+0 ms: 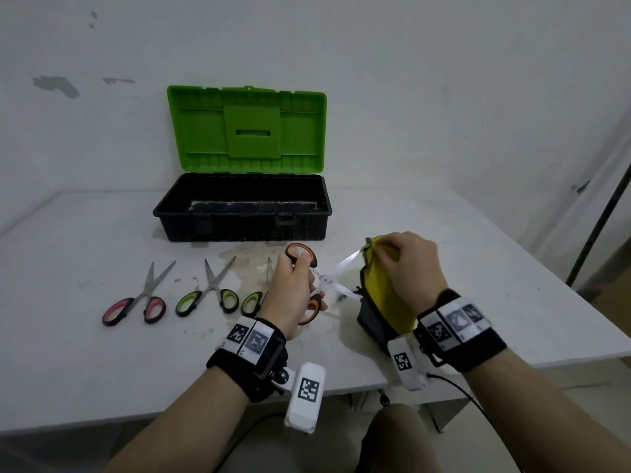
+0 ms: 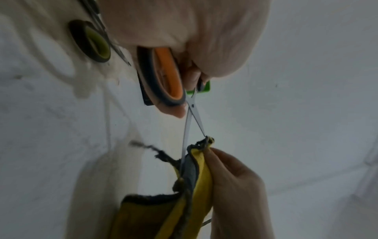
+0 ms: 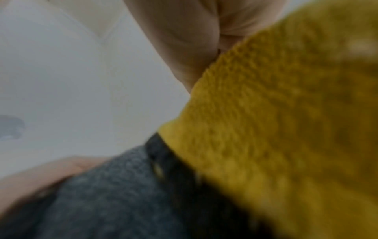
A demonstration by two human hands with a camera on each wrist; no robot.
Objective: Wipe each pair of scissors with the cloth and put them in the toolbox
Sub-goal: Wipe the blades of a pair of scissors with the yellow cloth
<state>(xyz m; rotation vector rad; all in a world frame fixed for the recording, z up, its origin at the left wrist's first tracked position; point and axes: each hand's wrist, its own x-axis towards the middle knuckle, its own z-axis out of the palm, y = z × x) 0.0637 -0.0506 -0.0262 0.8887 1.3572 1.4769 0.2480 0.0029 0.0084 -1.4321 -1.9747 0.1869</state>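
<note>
**Orange scissors under the cloth, three pairs waiting**

The tabletop (image 1: 102, 370) carries everything, and the toolbox (image 1: 242, 220) serves as the landmark: black tub, green lid (image 1: 246, 129) standing open at the back. What lies in the tub cannot be made out from this angle.

In front of the toolbox and to its right, the cloth (image 1: 382, 302) hangs from the right hand (image 1: 409, 264), whose fingers pinch its upper edge around a blade tip. It is yellow on one face and grey on the other, soft and limp, so it will drape and fold wherever it is not held; bunching it over the blade should give the firmest wipe.

Directly in front of the toolbox, the left hand (image 1: 293, 291) grips the orange-handled scissors (image 1: 327, 281) by the loops, blades spread wide and pointing toward the cloth. They look light and rigid, with smooth metal that is probably slippery and sharp at the edges and tips. The rubbery handles are the safe place to hold; I would wipe from pivot to tip, away from the fingers.

In front of the toolbox and to its left lie the red-handled scissors (image 1: 136, 302), then the green-handled scissors (image 1: 208, 295), both open. A third pair (image 1: 254, 300), also green-handled, sits just beside the left hand, partly hidden by it.
</note>
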